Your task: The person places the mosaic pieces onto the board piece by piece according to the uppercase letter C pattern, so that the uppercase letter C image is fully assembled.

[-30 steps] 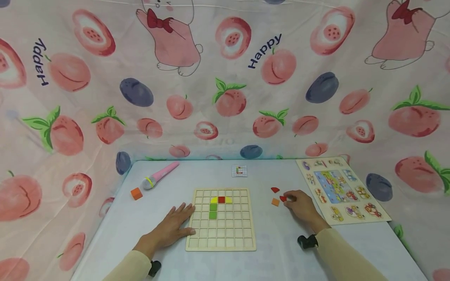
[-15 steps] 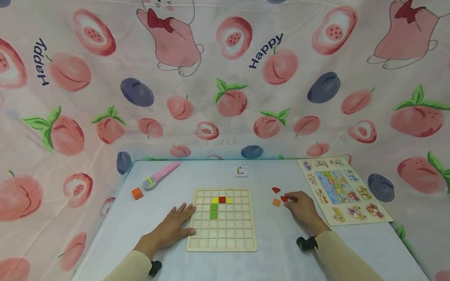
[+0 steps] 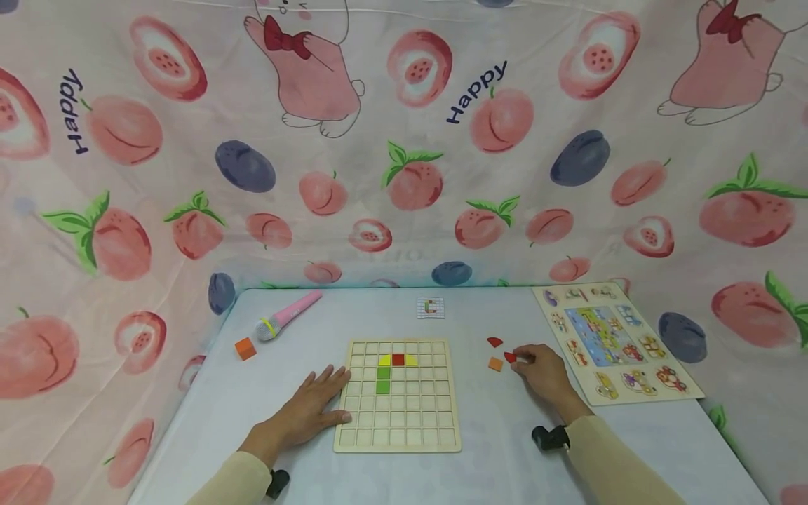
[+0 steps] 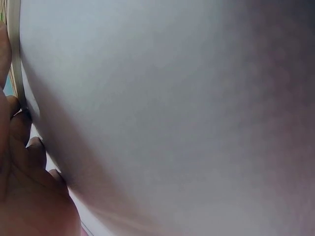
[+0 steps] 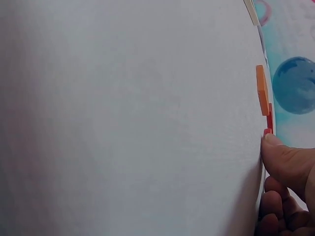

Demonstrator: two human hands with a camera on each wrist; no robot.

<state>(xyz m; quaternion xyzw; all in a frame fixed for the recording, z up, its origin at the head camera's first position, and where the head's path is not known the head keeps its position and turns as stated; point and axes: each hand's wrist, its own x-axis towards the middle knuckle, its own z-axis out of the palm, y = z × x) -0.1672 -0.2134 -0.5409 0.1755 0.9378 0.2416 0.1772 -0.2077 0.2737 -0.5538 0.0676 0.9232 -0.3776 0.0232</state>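
Note:
A square wooden grid board lies at the middle of the table. Set in its upper cells are a red square tile, two yellow tiles and two green tiles. My left hand rests with spread fingers on the table, its fingertips and thumb at the board's left edge. To the right of the board, my right hand pinches a red quarter-round piece between thumb and forefinger, low at the tabletop. Beside it lie another red quarter-round piece and an orange square tile.
A small card with a coloured grid pattern lies behind the board. At the back left are a pink toy microphone and an orange cube. A picture puzzle board occupies the right side. Fruit-printed cloth hangs behind the table.
Little differs. The right hand has shifted very slightly to the right with the red piece still between its fingers, and the left hand keeps its place.

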